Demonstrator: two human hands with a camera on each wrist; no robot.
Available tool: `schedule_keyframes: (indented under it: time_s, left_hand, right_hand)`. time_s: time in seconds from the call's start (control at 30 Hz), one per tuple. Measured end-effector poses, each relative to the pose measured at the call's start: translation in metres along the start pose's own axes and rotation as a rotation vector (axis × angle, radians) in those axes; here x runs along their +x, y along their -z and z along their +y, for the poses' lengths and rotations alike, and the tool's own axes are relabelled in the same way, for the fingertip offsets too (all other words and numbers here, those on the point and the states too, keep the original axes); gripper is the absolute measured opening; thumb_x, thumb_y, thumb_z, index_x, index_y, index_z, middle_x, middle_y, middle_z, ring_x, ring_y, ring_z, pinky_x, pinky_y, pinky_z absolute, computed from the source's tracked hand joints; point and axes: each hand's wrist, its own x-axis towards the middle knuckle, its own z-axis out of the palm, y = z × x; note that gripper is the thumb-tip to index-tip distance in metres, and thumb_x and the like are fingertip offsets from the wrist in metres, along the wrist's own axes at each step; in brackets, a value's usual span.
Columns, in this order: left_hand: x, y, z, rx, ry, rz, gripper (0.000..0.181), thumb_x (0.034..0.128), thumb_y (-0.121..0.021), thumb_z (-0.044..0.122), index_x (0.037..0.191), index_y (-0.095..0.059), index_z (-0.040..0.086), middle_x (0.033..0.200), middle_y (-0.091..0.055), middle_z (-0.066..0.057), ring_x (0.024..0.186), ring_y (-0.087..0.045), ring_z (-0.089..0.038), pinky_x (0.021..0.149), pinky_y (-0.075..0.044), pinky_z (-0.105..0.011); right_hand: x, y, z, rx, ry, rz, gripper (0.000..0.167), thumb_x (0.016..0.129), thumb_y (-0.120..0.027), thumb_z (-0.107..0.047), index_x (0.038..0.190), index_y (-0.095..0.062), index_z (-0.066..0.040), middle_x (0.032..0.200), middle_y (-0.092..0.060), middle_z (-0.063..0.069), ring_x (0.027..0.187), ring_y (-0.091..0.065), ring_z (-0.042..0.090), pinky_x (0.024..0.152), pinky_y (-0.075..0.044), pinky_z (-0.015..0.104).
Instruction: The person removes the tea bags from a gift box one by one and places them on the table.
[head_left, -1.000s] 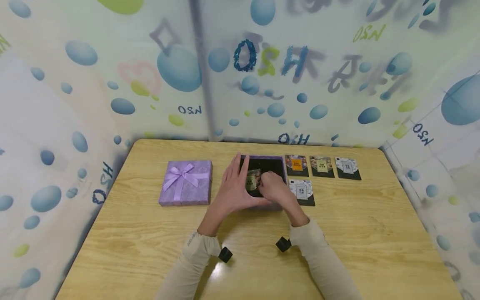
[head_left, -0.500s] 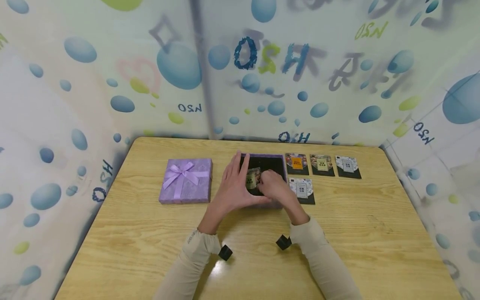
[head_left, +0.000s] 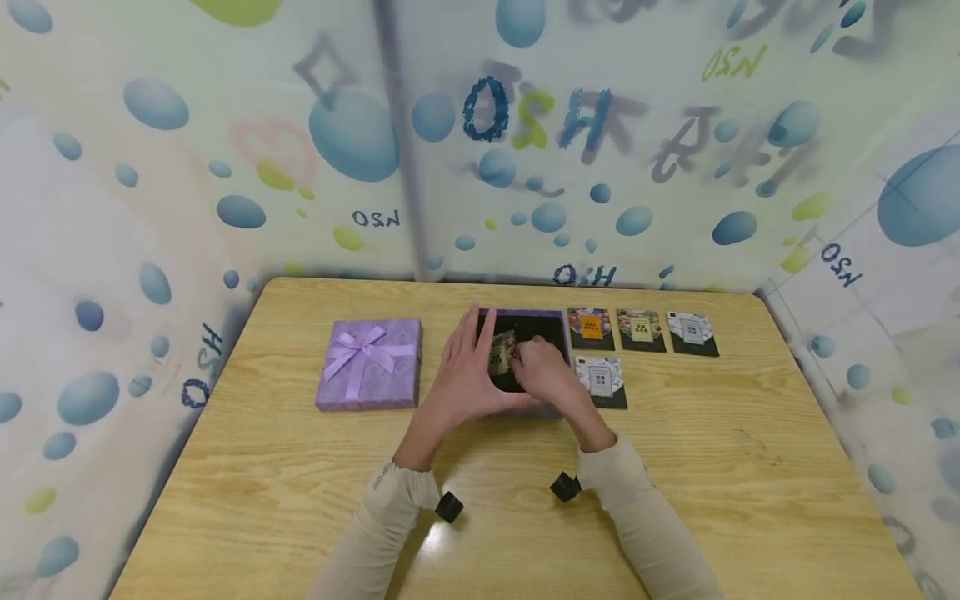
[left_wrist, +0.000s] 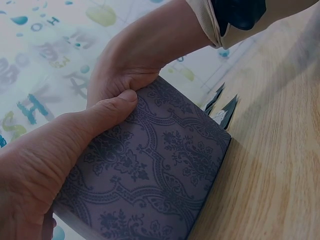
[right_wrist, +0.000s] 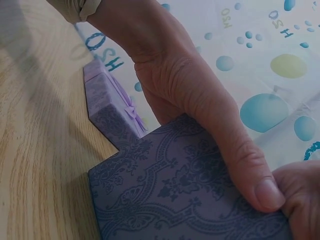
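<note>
My left hand [head_left: 467, 375] grips the near left corner of an uncovered purple box [head_left: 553, 410] with a black inside, fingers stretched along its left side. In the left wrist view its thumb [left_wrist: 117, 106] presses on the patterned front wall [left_wrist: 150, 160]. My right hand [head_left: 543, 371] is inside the box with curled fingers at the right edge of a small dark packet [head_left: 498, 358] with a pale label. It appears to pinch that edge; the fingertips are hidden. The packet stands tilted near the left hand.
A purple lid [head_left: 369, 364] with a ribbon bow lies left of the box. To the right, flat packets lie on the wooden table [head_left: 750, 467]: an orange-labelled packet [head_left: 591, 328], a cream-labelled packet [head_left: 641, 331], a white packet [head_left: 692, 333], and another white packet [head_left: 601, 382] nearer.
The small packet in the box has tilted slightly under the right hand. Both hands otherwise keep their places; the head view has shifted a little.
</note>
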Motion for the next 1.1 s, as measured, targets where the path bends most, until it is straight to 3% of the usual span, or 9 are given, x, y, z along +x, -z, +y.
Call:
schedule_keyframes:
  time_s: [0.33, 0.5, 0.8, 0.93, 1.1]
  left_hand:
    - [0.0, 0.001, 0.0, 0.015, -0.002, 0.002, 0.145, 0.0691, -0.079, 0.082, 0.169, 0.007, 0.021, 0.175, 0.014, -0.009, 0.162, 0.0, -0.033, 0.127, -0.015, -0.058]
    - [0.0, 0.001, -0.001, 0.008, -0.006, 0.001, 0.145, 0.0692, -0.079, 0.081, 0.168, 0.009, 0.022, 0.175, 0.015, -0.008, 0.162, 0.003, -0.031, 0.127, -0.014, -0.058]
    - [0.0, 0.0, -0.002, -0.008, -0.009, 0.007, 0.146, 0.0685, -0.079, 0.082, 0.168, 0.012, 0.025, 0.174, 0.018, -0.005, 0.162, 0.008, -0.027, 0.127, -0.014, -0.059]
    - [0.0, 0.001, -0.003, -0.005, -0.008, 0.007, 0.145, 0.0687, -0.078, 0.082, 0.168, 0.011, 0.025, 0.174, 0.018, -0.005, 0.162, 0.008, -0.027, 0.127, -0.014, -0.058]
    - [0.0, -0.001, -0.002, 0.011, -0.007, 0.008, 0.145, 0.069, -0.076, 0.084, 0.169, 0.007, 0.021, 0.175, 0.016, -0.007, 0.162, 0.004, -0.03, 0.126, -0.015, -0.059]
  right_hand:
    - [0.002, -0.001, 0.0, -0.031, -0.012, 0.038, 0.038, 0.105, -0.054, -0.012, 0.068, -0.06, -0.006, 0.071, -0.055, 0.008, 0.101, -0.057, 0.035, 0.089, -0.042, 0.046]
    - [0.002, 0.0, 0.0, -0.018, 0.021, 0.062, 0.039, 0.104, -0.054, -0.01, 0.065, -0.057, -0.008, 0.065, -0.053, 0.008, 0.098, -0.058, 0.034, 0.085, -0.042, 0.045]
    - [-0.006, 0.006, -0.004, 0.043, 0.052, 0.103, 0.045, 0.103, -0.055, -0.009, 0.059, -0.05, -0.012, 0.06, -0.045, 0.005, 0.077, -0.051, 0.024, 0.074, -0.04, 0.038]
    - [-0.01, 0.009, -0.008, 0.024, 0.075, 0.148, 0.04, 0.104, -0.055, -0.009, 0.064, -0.057, -0.01, 0.068, -0.052, 0.007, 0.077, -0.052, 0.025, 0.074, -0.042, 0.038]
    - [-0.016, 0.011, -0.005, 0.009, 0.109, 0.272, 0.03, 0.104, -0.056, -0.011, 0.076, -0.066, -0.006, 0.095, -0.064, 0.016, 0.097, -0.057, 0.033, 0.09, -0.047, 0.048]
